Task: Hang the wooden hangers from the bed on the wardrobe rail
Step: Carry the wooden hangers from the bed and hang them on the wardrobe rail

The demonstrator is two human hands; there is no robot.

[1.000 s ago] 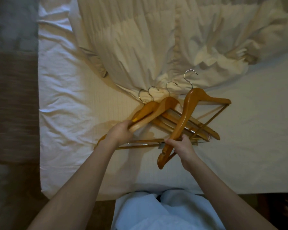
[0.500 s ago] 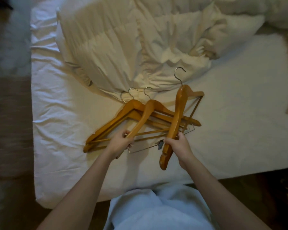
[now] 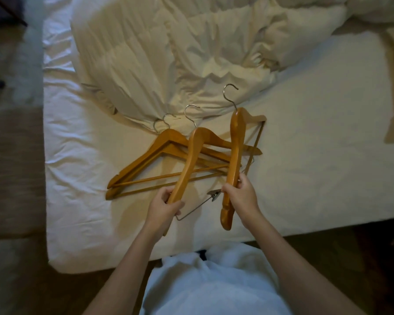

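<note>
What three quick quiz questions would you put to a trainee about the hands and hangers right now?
1. True or false: the left hand and the right hand each grip one of the hangers.
2. How many metal hooks show? A two, B four, C six.
3. Fill in: the two loose hangers, in neither hand, lie on the white ____.

Key: 1 true; 2 B; 3 sheet.
</note>
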